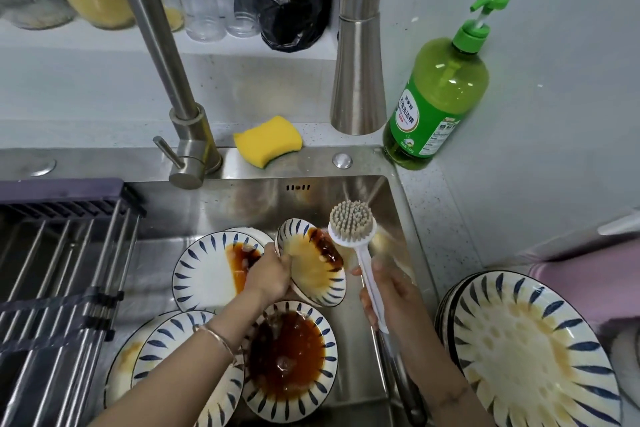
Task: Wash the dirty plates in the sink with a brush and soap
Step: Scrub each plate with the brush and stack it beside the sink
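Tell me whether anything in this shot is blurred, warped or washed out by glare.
Head view: the wide lens bends the faucet and stretches the stacked plates at the right edge; glare streaks the sink wall; a smear beside the brush, in the right hand, looks like motion blur; the plate in the left hand is sharp.

Head camera looks down, close over the sink (pixel 242 204).

Curled fingers (pixel 366 302) (left hand (pixel 268 274), right hand (pixel 388 291))
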